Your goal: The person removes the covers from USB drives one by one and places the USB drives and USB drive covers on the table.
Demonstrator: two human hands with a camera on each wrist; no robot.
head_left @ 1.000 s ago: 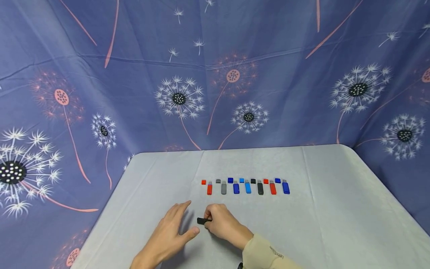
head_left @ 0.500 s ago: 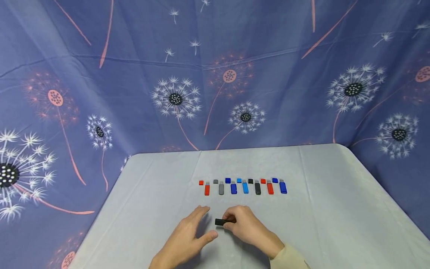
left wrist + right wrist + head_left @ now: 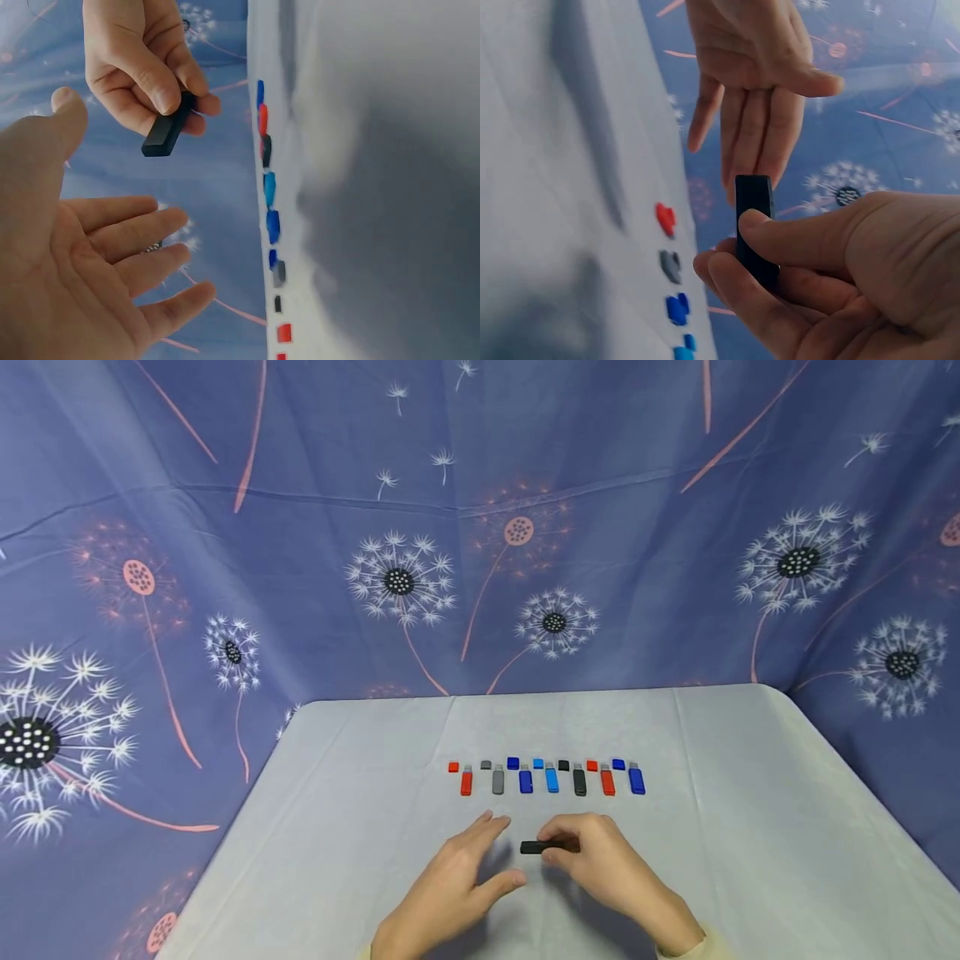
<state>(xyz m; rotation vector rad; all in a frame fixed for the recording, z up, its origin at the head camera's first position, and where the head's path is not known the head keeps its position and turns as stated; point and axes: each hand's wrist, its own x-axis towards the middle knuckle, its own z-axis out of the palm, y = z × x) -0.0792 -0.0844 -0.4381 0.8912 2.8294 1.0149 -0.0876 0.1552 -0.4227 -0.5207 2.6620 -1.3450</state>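
My right hand [image 3: 600,860] pinches a black USB stick [image 3: 534,847] between thumb and fingers, above the table. In the right wrist view the black stick [image 3: 754,196] points toward the other hand, its far end covered by my fingers. To its left my left hand [image 3: 457,885] is spread with straight fingers and holds nothing. The left wrist view shows its palm [image 3: 82,277] facing the stick, with a gap between them. Behind both hands a row of uncapped USB sticks lies on the table, among them a red one [image 3: 467,782] at the left end and a blue one [image 3: 637,780] at the right.
Small loose caps lie just behind the sticks, such as a red cap [image 3: 453,767] and a black cap [image 3: 563,765]. A white cloth covers the table [image 3: 360,777]. Behind it hangs a blue dandelion-print curtain [image 3: 480,460].
Both hands have moved to the right across the front of the table, the right one carrying the black USB stick. The row of sticks and caps has stayed in place.
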